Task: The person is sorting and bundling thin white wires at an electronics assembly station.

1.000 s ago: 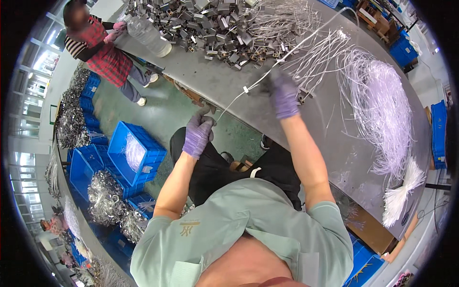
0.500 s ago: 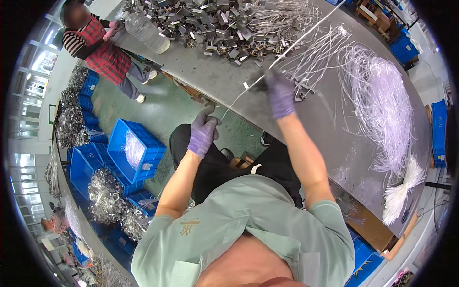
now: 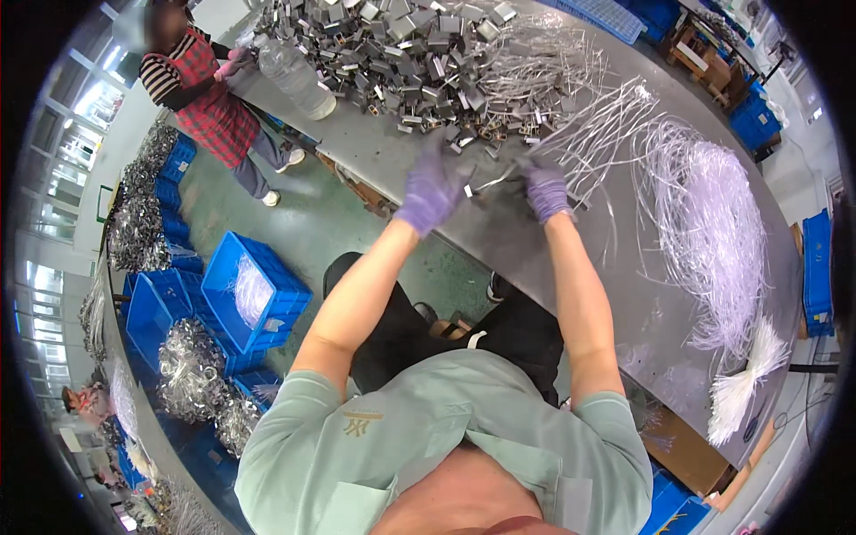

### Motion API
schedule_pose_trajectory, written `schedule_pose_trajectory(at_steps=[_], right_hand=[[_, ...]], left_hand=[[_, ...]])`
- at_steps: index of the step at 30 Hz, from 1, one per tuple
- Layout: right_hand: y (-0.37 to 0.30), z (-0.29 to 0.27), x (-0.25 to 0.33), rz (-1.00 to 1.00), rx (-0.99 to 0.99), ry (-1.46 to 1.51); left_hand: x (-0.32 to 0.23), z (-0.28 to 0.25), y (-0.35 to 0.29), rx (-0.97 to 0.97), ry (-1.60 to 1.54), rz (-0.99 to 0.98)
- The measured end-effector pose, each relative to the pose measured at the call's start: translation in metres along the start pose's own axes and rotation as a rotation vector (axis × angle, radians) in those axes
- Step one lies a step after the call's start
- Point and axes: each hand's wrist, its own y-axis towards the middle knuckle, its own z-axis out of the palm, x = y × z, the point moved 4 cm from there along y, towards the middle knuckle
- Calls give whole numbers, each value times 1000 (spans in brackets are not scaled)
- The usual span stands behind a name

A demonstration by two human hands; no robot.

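Both my hands wear purple gloves with dark fingers. Over the table's front edge is my left hand [image 3: 430,189], its fingers smeared by motion, close to a small white tag [image 3: 468,191]. I cannot tell whether it grips anything. To its right my right hand [image 3: 546,189] is closed, its fingertips at a short visible stretch of white cord [image 3: 496,184] that runs from near the tag. Just beyond both hands lies a heap of dark grey metal pieces [image 3: 401,62]. Loose white cords [image 3: 597,134] spread past my right hand.
The grey table [image 3: 615,267] also carries a large bundle of clear strands [image 3: 713,223], a white fanned bundle [image 3: 747,383] and a big plastic bottle [image 3: 299,80]. Blue crates [image 3: 254,294] stand on the floor at left. A person in a red checked apron [image 3: 214,116] stands across at far left.
My left hand has moved up and right, from off the table's edge to near the heap. My right hand has shifted slightly right and down. The long taut cord no longer stretches between them.
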Motion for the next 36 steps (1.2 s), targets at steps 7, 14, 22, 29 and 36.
schedule_pose_trajectory(at_steps=[7, 14, 22, 29, 36], right_hand=[[-32, -34, -19, 283, -235, 203], [-32, 48, -25, 202, -15, 586], [-23, 63, 84, 403, 403, 1391], [19, 105, 110, 418, 462, 1529], [27, 102, 136, 372, 301, 1548]], left_hand=[[7, -20, 99, -198, 944, 198], [-2, -13, 85, -78, 871, 228], [13, -61, -28, -9, -71, -412], [38, -164, -166, -24, -136, -549], [81, -217, -316, -175, -9, -806]])
